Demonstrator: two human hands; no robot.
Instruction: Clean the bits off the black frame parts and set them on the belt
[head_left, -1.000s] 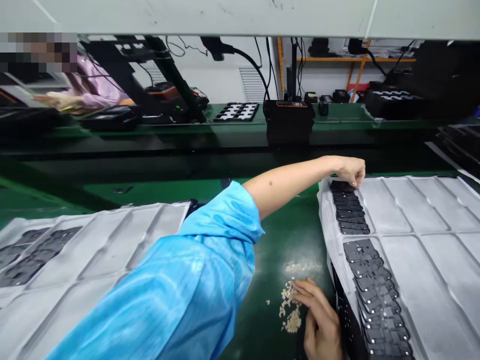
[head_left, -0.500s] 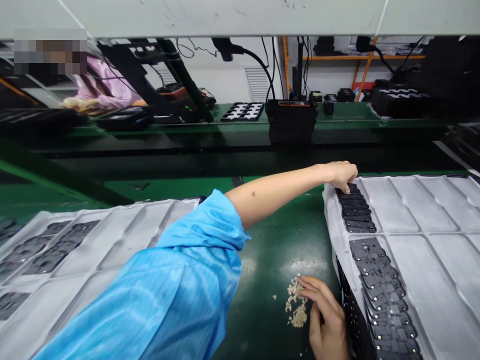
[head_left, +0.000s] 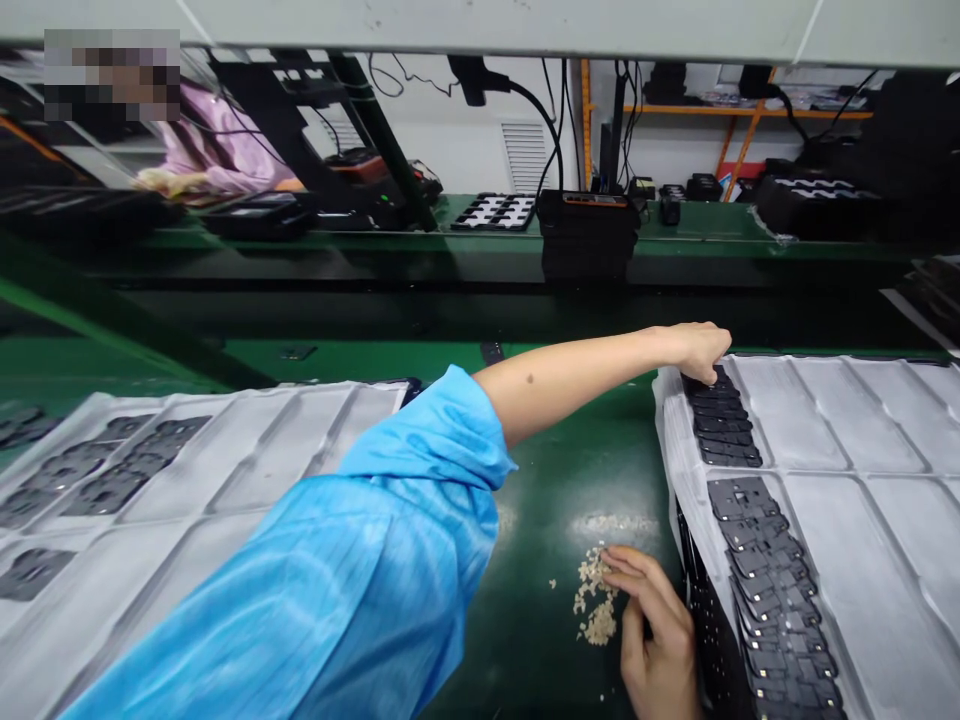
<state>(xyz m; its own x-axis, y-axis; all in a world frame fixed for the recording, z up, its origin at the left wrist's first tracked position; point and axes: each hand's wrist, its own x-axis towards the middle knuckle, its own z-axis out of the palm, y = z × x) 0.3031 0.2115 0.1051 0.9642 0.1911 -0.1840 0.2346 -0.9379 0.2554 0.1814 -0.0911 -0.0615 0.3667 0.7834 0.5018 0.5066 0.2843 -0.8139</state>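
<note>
My left arm, in a blue sleeve, stretches across to the tray on the right. There my left hand [head_left: 703, 350] is closed at the far end of a row of overlapping flat black parts [head_left: 724, 425], its fingertips on the endmost part. A second, longer row of black parts with small metallic spots lies in the nearer compartment of this white tray [head_left: 847, 540]. Low in the view, my right hand [head_left: 660, 630] rests beside a scatter of tiny beige pieces [head_left: 598, 620] on the green table. Its fingers are extended, the tips at the pile's edge, with the thumb apart.
Another white compartment tray [head_left: 247, 480] on the left holds black parts, partly behind my sleeve. Beyond a dark strip, a green bench carries a black stack [head_left: 587, 235] and a black-and-white tray [head_left: 495, 211]. A person in pink [head_left: 217, 140] works at the back left.
The view has shifted slightly, moving the scene a little in the picture. My left hand remains at the far end of the row, and my right hand stays beside the beige pieces.
</note>
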